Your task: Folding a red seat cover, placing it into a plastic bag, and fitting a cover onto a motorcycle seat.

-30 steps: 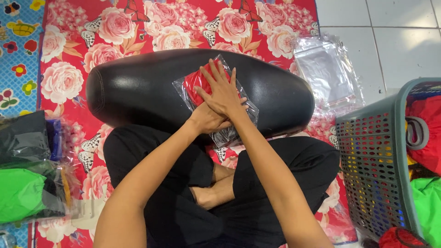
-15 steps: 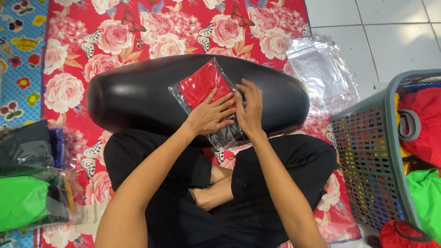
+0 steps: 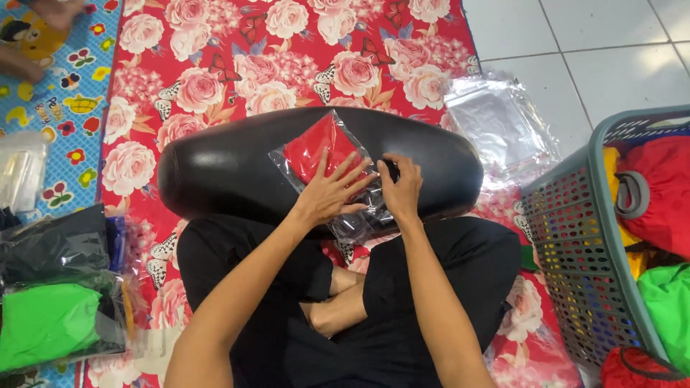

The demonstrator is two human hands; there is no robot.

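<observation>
A clear plastic bag with a folded red garment [image 3: 316, 149] lies on a black padded cushion [image 3: 223, 169] across my lap. My left hand [image 3: 327, 195] rests flat on the bag, fingers spread over the red cloth. My right hand [image 3: 399, 188] pinches the bag's right edge, fingers curled on the plastic. The bag's near end hangs over the cushion's front edge toward my legs.
A pile of empty clear bags [image 3: 499, 129] lies on the tiles at right. A grey mesh basket [image 3: 575, 244] with red, yellow and green items stands far right. Bagged green and black garments [image 3: 50, 316] lie at left on the floral mat [image 3: 215, 65].
My hands, crossed on the bag a second ago, have uncrossed. The left now lies flat on the red cloth and the right has slid to the bag's right edge.
</observation>
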